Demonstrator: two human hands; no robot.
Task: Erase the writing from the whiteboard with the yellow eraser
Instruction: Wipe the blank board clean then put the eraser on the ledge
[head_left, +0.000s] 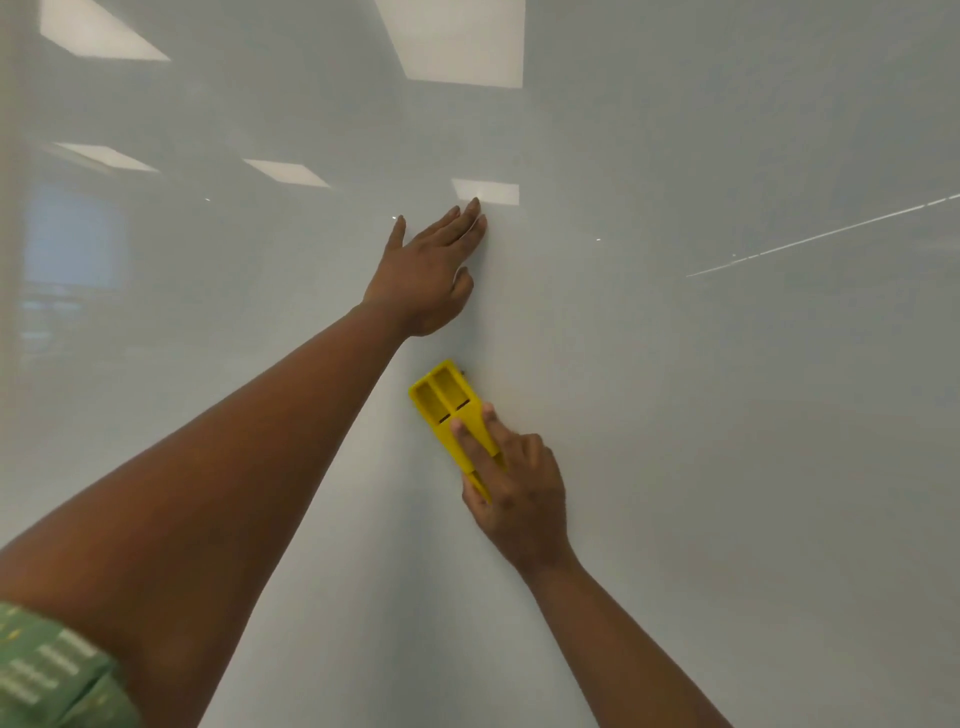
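Note:
A glossy whiteboard (727, 415) fills the whole head view. My right hand (517, 483) grips a yellow eraser (441, 400) and presses it flat against the board, just below centre. The eraser's ribbed plastic back faces me and its upper end sticks out past my fingers. My left hand (426, 270) lies flat on the board above the eraser, fingers spread and holding nothing. No writing shows on the board around the eraser.
Ceiling light panels (457, 41) reflect in the board's upper part. A thin pale streak (821, 236) runs diagonally across the right side. A green patterned sleeve (57, 675) sits at the bottom left corner.

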